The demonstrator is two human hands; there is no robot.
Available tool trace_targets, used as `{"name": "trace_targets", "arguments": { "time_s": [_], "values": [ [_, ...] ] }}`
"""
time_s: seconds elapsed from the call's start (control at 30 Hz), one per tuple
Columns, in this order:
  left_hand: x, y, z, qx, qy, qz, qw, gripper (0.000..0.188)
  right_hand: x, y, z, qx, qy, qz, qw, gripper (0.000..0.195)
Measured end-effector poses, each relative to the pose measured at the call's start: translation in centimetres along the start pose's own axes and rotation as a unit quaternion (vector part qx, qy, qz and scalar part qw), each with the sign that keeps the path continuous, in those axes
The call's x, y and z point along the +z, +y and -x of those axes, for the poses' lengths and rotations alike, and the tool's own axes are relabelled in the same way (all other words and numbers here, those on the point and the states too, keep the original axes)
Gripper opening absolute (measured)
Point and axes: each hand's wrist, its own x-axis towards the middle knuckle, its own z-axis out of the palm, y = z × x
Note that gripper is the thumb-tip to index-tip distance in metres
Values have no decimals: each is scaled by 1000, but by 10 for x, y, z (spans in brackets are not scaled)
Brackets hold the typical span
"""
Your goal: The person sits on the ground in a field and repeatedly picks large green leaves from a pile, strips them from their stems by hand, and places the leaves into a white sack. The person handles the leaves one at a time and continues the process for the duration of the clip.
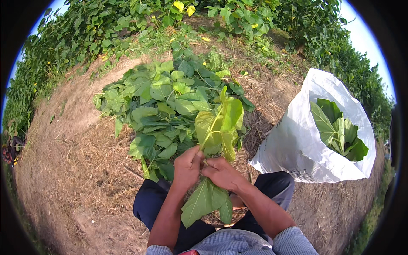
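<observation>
My left hand (188, 165) grips the stem end of a leafy green shoot (220, 124), whose broad, sunlit, yellowish leaves point away from me. Close beside it, my right hand (221, 172) is closed around the stalks of a few plucked green leaves (205, 199). These leaves hang down between my knees. Both hands nearly touch at the fingertips. Just beyond them a large heap of leafy cut branches (159, 108) lies on the ground, its leaves overlapping thickly.
A white woven sack (290, 137) stands at my right with its mouth wide, large green leaves (338, 130) inside. Dry straw and bare soil (79, 178) surround the heap. Rows of leafy bushes (95, 28) border the far side. Dark items (14, 148) sit at the far left edge.
</observation>
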Motion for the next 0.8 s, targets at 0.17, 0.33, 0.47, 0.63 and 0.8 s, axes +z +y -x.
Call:
{"name": "trace_targets", "arguments": {
  "time_s": [0.17,0.33,0.47,0.63,0.8],
  "values": [
    [-11,0,-6,-24,-12,98,995,24,-18,-12,18,-61,60,-132,988,19],
    [-10,1,1,67,-46,139,987,31,-50,-28,11,-246,288,81,922,20],
    [-15,1,3,60,-104,64,991,36,-57,-31,-7,-371,340,345,793,15],
    [-16,-5,3,60,-105,156,980,33,-42,-13,-3,-145,250,159,944,21],
    [-12,-12,2,64,-69,182,979,29,-42,-9,-1,-219,263,176,923,19]
  ]
}}
